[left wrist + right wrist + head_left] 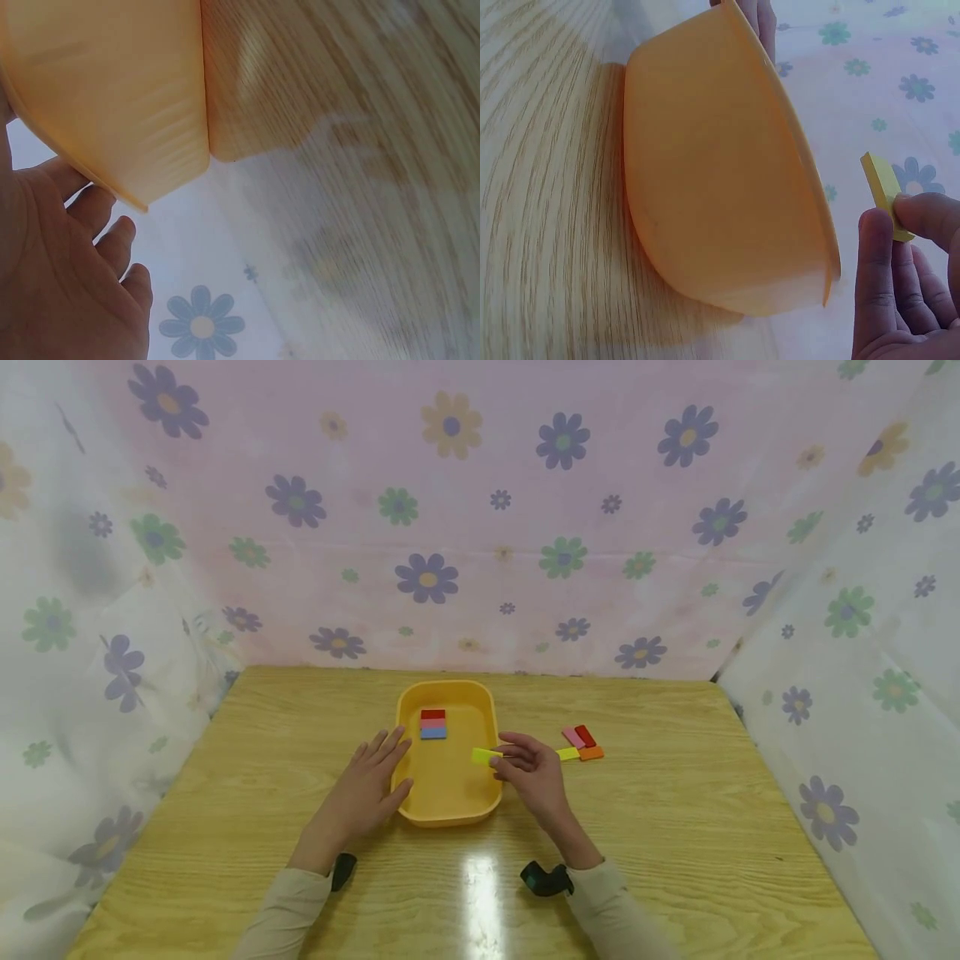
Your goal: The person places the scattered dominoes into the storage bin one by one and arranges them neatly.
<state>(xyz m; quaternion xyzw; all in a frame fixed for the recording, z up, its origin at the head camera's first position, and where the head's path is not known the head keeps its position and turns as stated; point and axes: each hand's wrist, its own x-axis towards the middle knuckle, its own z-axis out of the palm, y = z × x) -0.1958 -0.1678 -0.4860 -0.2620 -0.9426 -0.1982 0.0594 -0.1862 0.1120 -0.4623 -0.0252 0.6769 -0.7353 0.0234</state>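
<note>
My right hand pinches a flat yellow block between thumb and fingers, over the right rim of the orange-yellow tub. The fingers of my left hand lie spread and fairly straight on the tub's left rim; in the left wrist view they show beside its outer wall. Inside the tub, a red block, a pink block and a blue block sit side by side in a column near the back left.
Right of the tub lie another pink block, a red one, an orange one and a yellow one, close together. Flowered sheets enclose the wooden table at the back and sides.
</note>
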